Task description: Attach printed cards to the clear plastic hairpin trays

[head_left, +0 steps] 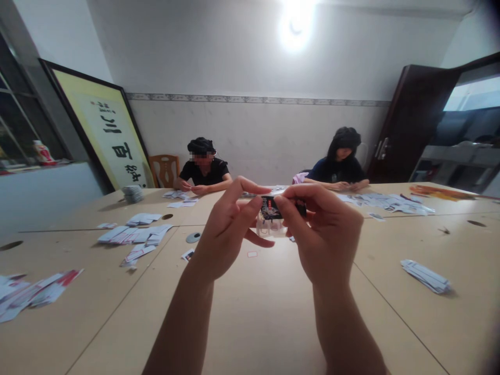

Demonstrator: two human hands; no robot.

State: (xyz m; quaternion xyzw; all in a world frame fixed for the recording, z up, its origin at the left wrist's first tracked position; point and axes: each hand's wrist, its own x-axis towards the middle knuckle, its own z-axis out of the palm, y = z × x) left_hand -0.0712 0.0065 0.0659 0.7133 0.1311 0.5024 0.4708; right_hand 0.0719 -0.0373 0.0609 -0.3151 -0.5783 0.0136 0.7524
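Observation:
Between my two hands, above the middle of the table, is a small black printed label or card (271,207) with coloured print. My left hand (230,229) grips its left end between thumb and forefinger, its lower fingers reaching underneath. My right hand (322,229) pinches the right end, thumb in front. Just below the black piece shows a clear plastic-looking part (271,228); whether it is joined to the piece or stands behind it, I cannot tell. My fingers hide the ends of the black piece.
Paper stacks (135,234) lie to the left, more slips (35,291) at the near left, and a folded bundle (425,276) to the right. Across the wooden table (258,323) sit two people, one at left (203,172), one at right (339,166). A roll stack (133,194) stands far left.

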